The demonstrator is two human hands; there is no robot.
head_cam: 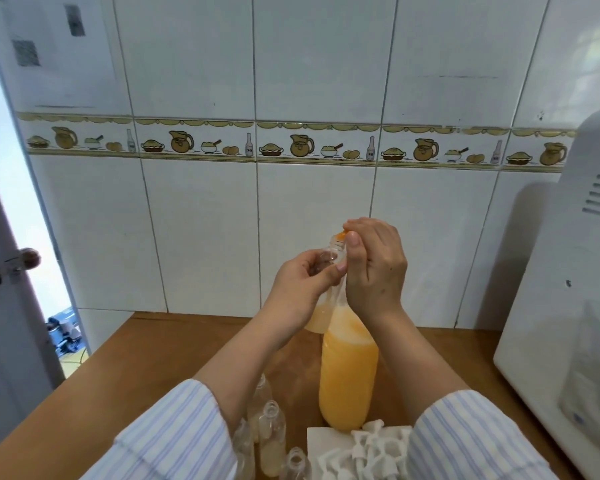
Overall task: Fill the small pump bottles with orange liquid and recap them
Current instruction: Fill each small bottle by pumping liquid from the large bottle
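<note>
A tall clear bottle of orange liquid [349, 372] stands on the wooden table [160, 355]. My right hand [374, 268] grips its neck, with fingertips curled round the orange cap [341, 234]. My left hand [298, 289] holds a small clear bottle [317, 318] up beside that neck; pale orange liquid fills its lower part. Several small open bottles [272, 438] stand near the table's front, some with pale liquid in them. White pump caps [371, 448] lie in a heap on a white napkin [321, 441].
A white appliance [568, 306] fills the right side of the table. A tiled wall [205, 220] rises straight behind the table. At the left stands a door with a round knob [26, 259].
</note>
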